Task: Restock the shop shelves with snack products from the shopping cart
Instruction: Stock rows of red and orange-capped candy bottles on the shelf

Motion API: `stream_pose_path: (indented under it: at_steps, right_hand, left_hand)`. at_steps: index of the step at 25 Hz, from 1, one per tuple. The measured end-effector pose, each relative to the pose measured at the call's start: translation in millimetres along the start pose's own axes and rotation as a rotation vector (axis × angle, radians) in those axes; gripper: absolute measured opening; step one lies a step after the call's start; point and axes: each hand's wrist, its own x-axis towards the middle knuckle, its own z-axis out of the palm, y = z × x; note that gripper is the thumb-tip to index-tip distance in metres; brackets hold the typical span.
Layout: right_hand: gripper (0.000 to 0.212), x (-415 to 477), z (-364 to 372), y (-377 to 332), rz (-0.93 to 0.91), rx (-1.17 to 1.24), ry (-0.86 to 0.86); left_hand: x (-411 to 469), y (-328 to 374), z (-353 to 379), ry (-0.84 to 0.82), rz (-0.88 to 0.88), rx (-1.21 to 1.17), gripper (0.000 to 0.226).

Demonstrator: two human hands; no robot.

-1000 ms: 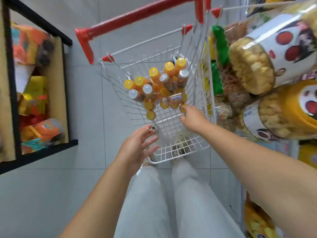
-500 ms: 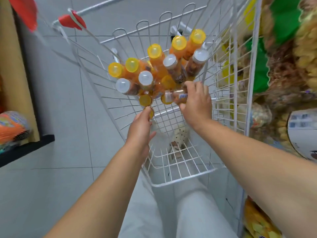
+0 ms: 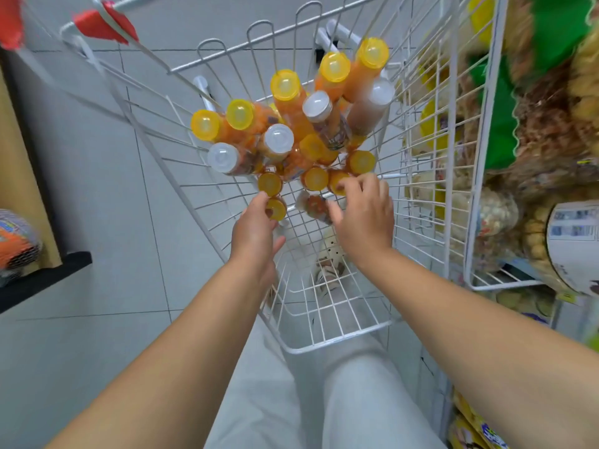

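Bottles (image 3: 289, 106) stand clustered at the far end of the shopping cart (image 3: 337, 343). Left hand (image 3: 254, 231) and right hand (image 3: 366, 222) reach in, fingers loosely spread, fingertips touching the nearest yellow caps (image 3: 276, 209), gripping nothing. Bottles are probably rigid, smooth and fairly heavy; grasp each around the body, below the cap.

Grey tiled floor (image 3: 97, 196) spreads out left of the left hand (image 3: 256, 228). Far to that side sits an orange netted pack (image 3: 16, 244). Below and between the two hands shows a pale perforated shoe (image 3: 330, 254), and nearer the camera, light grey trousers (image 3: 324, 400). Well right of the right hand (image 3: 366, 222) lies a clear labelled jar (image 3: 570, 244), with green packaging (image 3: 557, 30) above it and yellow packets (image 3: 470, 426) low down.
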Motion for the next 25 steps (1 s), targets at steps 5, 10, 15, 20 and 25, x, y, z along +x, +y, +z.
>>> stream_pose_path:
  at_steps: [5, 10, 15, 20, 25]
  right_hand:
    - [0.056, 30.5, -3.6, 6.3, 0.013, -0.058, -0.16]
    - [0.054, 38.2, 4.6, -1.7, 0.153, -0.062, -0.193]
    - [0.039, 43.9, 4.8, 8.8, 0.112, -0.052, -0.225]
    - [0.036, 9.4, -20.7, 12.6, 0.091, 0.16, -0.157]
    - [0.037, -39.7, -82.5, 9.1, 0.16, 0.667, -0.247]
  left_hand:
    - [3.0, -1.4, 2.0, 0.001, -0.002, -0.002, 0.021]
    - [5.7, -3.3, 1.1, 0.011, 0.013, -0.011, 0.024]
    - [7.8, -6.1, 0.7, 0.016, 0.017, -0.019, 0.031]
    - [-1.2, -14.0, 2.6, -0.044, 0.015, -0.008, 0.041]
    - [-18.2, -21.8, 8.4, -0.332, -0.153, 0.026, 0.053]
